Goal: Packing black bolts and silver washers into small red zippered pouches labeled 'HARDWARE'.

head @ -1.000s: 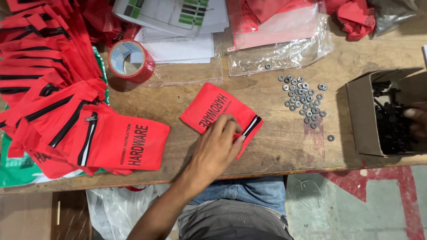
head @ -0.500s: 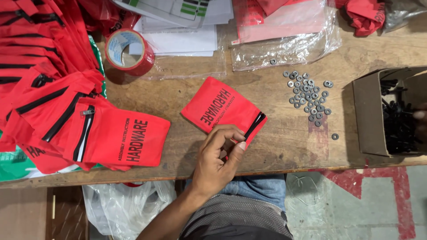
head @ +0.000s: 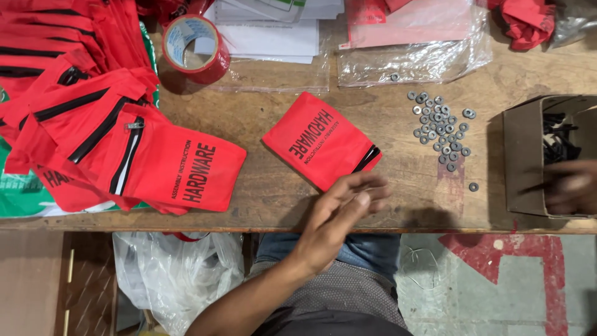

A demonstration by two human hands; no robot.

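A single red zip pouch [head: 317, 146] with black lettering lies flat near the middle of the wooden table [head: 280, 208]. My left hand [head: 345, 208] hovers at the table's front edge just below the pouch's zipper end; it is blurred, its fingers are spread, and nothing shows in it. My right hand [head: 569, 183] reaches into an open cardboard box [head: 519, 162] of black screws [head: 556, 140] at the right; motion blur hides its grip. Several loose metal washers [head: 441, 127] lie scattered between the pouch and the box.
A heap of identical red pouches [head: 124, 143] covers the table's left side. A roll of red tape [head: 196, 46], stacked papers [head: 267, 34] and clear plastic bags [head: 416, 59] sit along the back. A plastic bag [head: 174, 274] hangs below the front edge.
My left hand has lifted off the pouch's zipper corner and drawn back toward the table's front edge, fingers spreading. The pouch has stayed put.
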